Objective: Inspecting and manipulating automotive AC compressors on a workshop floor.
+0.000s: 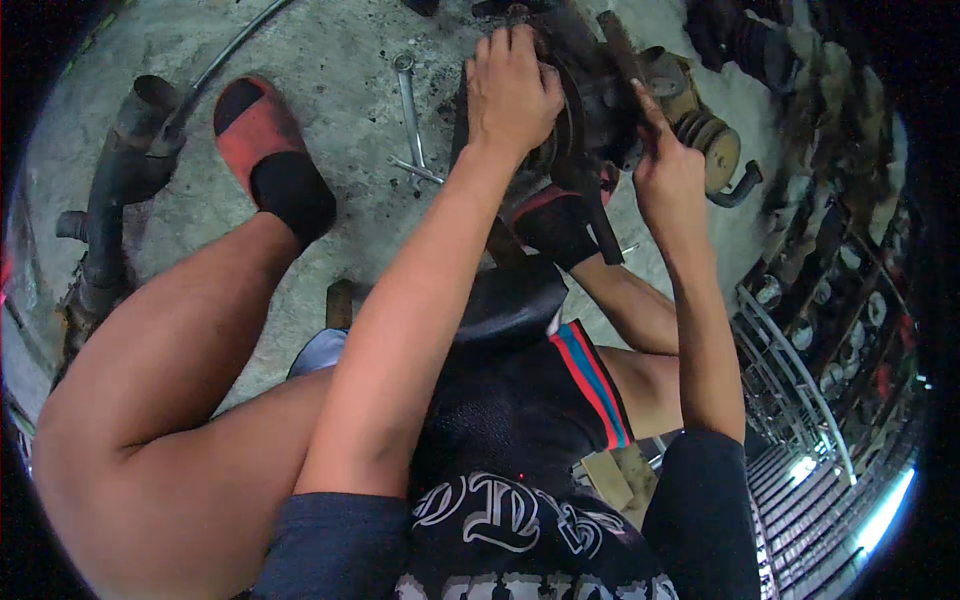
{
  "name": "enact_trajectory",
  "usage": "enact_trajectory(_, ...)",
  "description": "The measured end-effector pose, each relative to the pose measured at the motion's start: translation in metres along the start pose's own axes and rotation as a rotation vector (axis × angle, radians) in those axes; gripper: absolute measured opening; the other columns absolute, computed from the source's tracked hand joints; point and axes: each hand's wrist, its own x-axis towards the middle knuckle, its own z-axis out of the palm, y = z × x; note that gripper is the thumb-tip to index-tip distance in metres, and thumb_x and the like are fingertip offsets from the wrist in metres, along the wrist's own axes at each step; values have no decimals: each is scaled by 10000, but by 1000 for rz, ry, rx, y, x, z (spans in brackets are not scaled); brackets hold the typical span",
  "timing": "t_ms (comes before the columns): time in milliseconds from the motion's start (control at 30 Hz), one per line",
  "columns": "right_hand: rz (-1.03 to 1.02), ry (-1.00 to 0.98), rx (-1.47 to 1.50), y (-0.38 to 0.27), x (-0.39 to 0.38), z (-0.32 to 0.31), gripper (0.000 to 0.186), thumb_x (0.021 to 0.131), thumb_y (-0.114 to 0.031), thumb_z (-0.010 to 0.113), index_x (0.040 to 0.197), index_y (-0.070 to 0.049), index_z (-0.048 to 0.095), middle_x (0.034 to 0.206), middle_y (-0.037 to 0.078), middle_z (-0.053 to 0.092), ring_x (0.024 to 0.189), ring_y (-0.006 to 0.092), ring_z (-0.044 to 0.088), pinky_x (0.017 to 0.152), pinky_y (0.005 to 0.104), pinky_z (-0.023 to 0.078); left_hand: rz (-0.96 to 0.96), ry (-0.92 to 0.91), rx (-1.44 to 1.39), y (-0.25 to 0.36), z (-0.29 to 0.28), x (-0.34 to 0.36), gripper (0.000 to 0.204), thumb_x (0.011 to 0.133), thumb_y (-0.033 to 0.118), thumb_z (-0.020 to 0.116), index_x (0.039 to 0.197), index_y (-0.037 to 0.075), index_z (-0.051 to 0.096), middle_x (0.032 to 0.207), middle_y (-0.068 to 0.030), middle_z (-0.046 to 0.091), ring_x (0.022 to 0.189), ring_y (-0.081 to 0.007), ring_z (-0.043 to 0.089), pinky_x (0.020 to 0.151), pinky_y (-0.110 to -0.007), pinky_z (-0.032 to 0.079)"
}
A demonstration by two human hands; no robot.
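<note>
My left hand (pixel 512 95) is closed over the edge of a dark, greasy metal part (pixel 568 120), its fingers curled over the far side. What lies under the palm is hidden. To its right, my right hand (pixel 668 165) grips a flat brown metal bar (pixel 622 45), with the index finger stretched along it. The bar slants away to the far left, over the dark machine parts. A black strip-like piece (pixel 600 225) hangs down toward my right foot. Just right of my right hand sits a dirty yellowish part with a grooved pulley (pixel 715 150).
A ring spanner (pixel 410 110) lies on the stained concrete floor, another small tool crossing its lower end. A thick dark pipe (pixel 108 210) stands at the left. My feet, in red-and-black footwear (pixel 262 135), flank the work. Cluttered shelves with metal parts (pixel 850 290) line the right.
</note>
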Motion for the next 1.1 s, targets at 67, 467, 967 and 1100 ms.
enact_trajectory(67, 5, -31, -15, -5, -9, -5, 690, 790, 75, 501, 1421, -199, 458, 853, 256, 640, 708, 452, 609, 647, 525, 478, -6, 25, 3, -3, 0, 1, 406, 820, 179, 562, 1152, -53, 529, 1077, -220, 573, 1033, -402, 529, 890, -497, 441)
enact_trajectory(467, 133, -110, 101, 3, -87, -44, 511, 921, 3, 472, 1382, -211, 527, 1117, 214, 642, 871, 352, 685, 740, 396, 523, -82, 39, -38, 1, 2, -1, 468, 809, 194, 590, 1190, -65, 504, 1117, -235, 587, 1060, -408, 532, 926, -496, 434)
enact_trajectory(967, 53, -63, -83, 32, -72, -25, 567, 912, -61, 519, 1411, -326, 469, 800, 217, 651, 588, 383, 612, 555, 467, 472, -43, 54, -23, -6, 0, -1, 430, 809, 173, 594, 1171, -48, 524, 1068, -229, 589, 1024, -405, 539, 891, -490, 445)
enact_trajectory(1100, -16, 13, 57, 69, -103, -50, 498, 930, -67, 513, 1400, -231, 505, 1130, 186, 641, 697, 359, 666, 629, 400, 508, -26, 63, -46, -1, 5, -4, 440, 805, 168, 602, 1182, -44, 521, 1061, -227, 588, 1024, -408, 537, 900, -490, 441)
